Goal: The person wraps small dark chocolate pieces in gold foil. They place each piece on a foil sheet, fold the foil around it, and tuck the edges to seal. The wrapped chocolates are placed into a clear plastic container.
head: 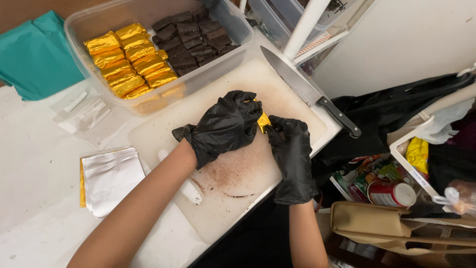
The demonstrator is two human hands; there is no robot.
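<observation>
Where both gloved hands meet: left hand (225, 124) and right hand (290, 146) closed on gold-foil packet (263, 121).

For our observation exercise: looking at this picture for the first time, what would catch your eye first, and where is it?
Two black-gloved hands, left hand and right hand, meet at the centre over a white cutting board, pinching a gold foil piece. Upper left, a clear plastic tub holds gold-wrapped bars beside dark brownies. A large knife lies upper right.

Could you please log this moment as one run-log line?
left hand: folding gold foil piece | right hand: pinching same piece | over: cutting board | nearby: knife, plastic tub, foil sheets
</observation>
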